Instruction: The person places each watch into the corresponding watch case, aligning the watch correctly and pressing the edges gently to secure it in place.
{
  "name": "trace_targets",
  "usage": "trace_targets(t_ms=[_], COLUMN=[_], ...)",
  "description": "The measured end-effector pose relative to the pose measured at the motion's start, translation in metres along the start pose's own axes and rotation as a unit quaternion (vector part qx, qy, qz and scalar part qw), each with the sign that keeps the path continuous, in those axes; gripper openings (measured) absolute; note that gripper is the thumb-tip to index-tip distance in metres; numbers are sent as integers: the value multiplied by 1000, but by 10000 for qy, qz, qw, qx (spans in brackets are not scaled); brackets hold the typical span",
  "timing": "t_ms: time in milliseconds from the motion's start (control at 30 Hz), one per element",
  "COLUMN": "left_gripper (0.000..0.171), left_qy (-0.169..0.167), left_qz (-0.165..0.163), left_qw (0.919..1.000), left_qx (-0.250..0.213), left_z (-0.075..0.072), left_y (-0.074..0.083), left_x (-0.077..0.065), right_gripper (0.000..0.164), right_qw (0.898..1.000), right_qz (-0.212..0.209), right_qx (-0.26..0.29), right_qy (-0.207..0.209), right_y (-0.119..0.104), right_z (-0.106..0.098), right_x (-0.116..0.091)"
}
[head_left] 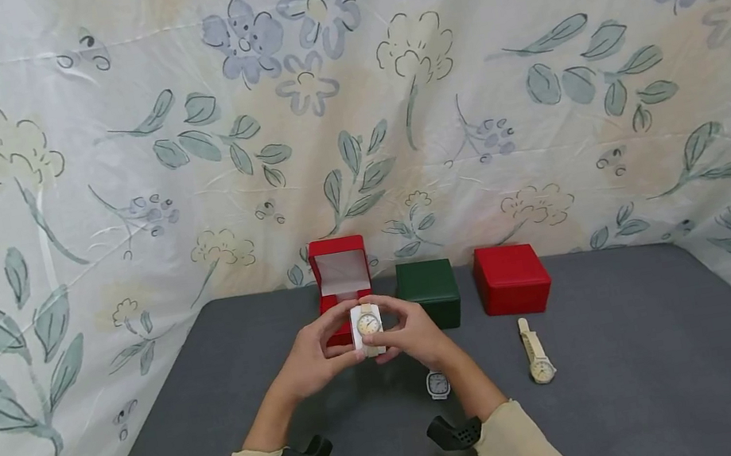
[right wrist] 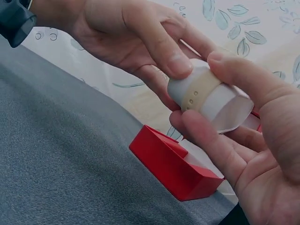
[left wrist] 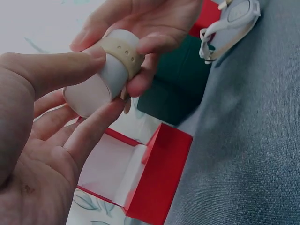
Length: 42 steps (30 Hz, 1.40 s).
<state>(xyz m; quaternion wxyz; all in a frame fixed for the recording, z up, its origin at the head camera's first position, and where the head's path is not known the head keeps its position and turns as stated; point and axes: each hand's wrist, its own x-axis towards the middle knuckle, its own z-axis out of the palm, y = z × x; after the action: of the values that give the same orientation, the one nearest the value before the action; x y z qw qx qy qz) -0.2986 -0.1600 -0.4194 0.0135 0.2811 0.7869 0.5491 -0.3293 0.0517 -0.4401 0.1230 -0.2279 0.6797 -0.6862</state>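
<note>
Both hands hold a white watch cushion (right wrist: 229, 110) with a cream-strapped wristwatch (head_left: 368, 325) wrapped around it, raised over the table's middle. On one side my left hand (head_left: 311, 360) grips it between thumb and fingers. My right hand (head_left: 420, 336) pinches the other side, its thumb by the round dial in the head view. Strap holes show on the cream band (left wrist: 123, 54) in the left wrist view. Just behind the hands stands an open red watch box (head_left: 335, 246), its pale-lined lid upright; the hands partly cover its base.
A green box (head_left: 428, 290) and another red box (head_left: 512, 280), both closed, stand right of the open one. A white watch with a squarish dial (head_left: 438, 384) lies near my right forearm. Farther right lies a cream watch (head_left: 539, 362). Floral cloth (head_left: 358, 181) hangs behind the grey table (head_left: 623, 378).
</note>
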Motion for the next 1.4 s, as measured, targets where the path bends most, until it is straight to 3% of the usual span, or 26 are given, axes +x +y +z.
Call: trace_targets(t_ms=[133, 267, 500, 733, 933, 1133, 1400], left_gripper=[72, 71, 71, 69, 68, 69, 66], left_qy=[40, 324, 837, 629, 361, 153, 5], left_qz=[-42, -235, -759, -1174, -1226, -1409, -1369], left_qw=[10000, 9990, 9934, 9901, 9886, 9822, 9752], left_qx=[-80, -210, -190, 433, 800, 1234, 1739], left_z=[-1, -5, -18, -29, -37, -43, -43], left_y=[-4, -9, -17, -17, -28, -41, -42], left_x=[2, 4, 8, 25, 40, 48, 55], right_gripper=[65, 67, 45, 42, 39, 39, 42], right_qw=[9996, 9960, 9884, 9864, 9798, 9793, 9754], right_qz=[76, 5, -239, -143, 28, 441, 389], right_qx=[-252, -767, -1148, -1153, -1235, -1249, -1543], right_qy=[64, 460, 969, 1163, 1573, 1530, 1528], right_y=[-1, -6, -29, -3, 4, 12, 13], right_z=[2, 7, 25, 29, 32, 31, 29], right_x=[2, 0, -10, 15, 32, 36, 40])
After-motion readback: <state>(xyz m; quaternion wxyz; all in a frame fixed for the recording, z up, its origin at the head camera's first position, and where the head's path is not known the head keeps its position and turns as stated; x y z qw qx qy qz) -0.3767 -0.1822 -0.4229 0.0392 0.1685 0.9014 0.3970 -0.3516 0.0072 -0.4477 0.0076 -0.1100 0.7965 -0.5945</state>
